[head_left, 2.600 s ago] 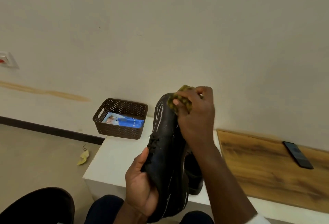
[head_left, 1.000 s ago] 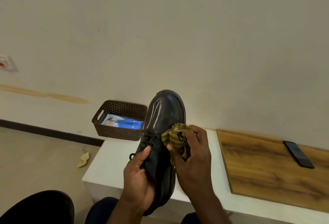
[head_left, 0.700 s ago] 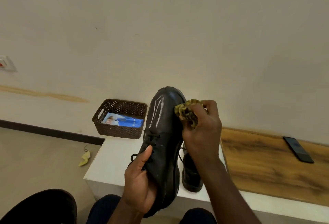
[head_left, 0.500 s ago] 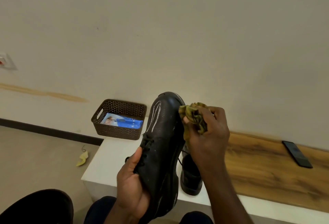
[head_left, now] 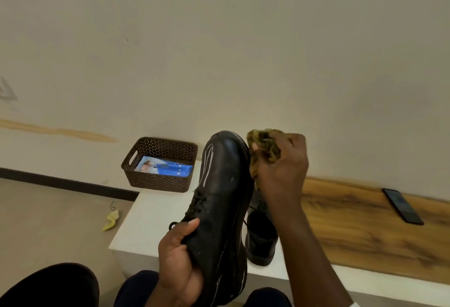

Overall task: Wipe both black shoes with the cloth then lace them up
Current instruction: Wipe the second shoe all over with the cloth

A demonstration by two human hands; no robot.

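- Left hand (head_left: 179, 264) grips the raised black shoe (head_left: 220, 209) low down near the heel, thumb lying across the upper just below the laces (head_left: 194, 205), toe pointing up toward the wall.
- Right hand (head_left: 280, 170) is bunched around a crumpled yellow-green cloth (head_left: 264, 144), pressing it against the right edge of the toe.
- Wet-looking streaks shine along the shoe's left side and down by the sole.
- The second black shoe (head_left: 260, 241) stands on the counter (head_left: 148, 219) just behind the held one, its opening facing up; the right forearm and the raised shoe hide most of its front.
- Off to the left at the back of the counter, a brown perforated basket (head_left: 160, 180) sits against the wall, well apart from the shoes, a blue printed packet (head_left: 165, 167) lying flat inside it.
- Right of the white counter top runs a wood-grain panel (head_left: 365, 231), and on its far end a dark phone (head_left: 403, 205) lies face up near the wall.
- Down on the beige floor (head_left: 48, 221) beside the counter's left corner, a small yellow scrap (head_left: 111, 219) lies next to a little dark hook-shaped bit.
- The cream wall (head_left: 219, 38) fills the upper frame, a brownish smear (head_left: 58, 131) across it at left, a dark skirting strip (head_left: 68, 183) along its base.
- A dark rounded shape (head_left: 53, 287), too cut off to identify, fills the bottom left corner; dark-clothed knees (head_left: 136, 289) sit at the bottom edge.
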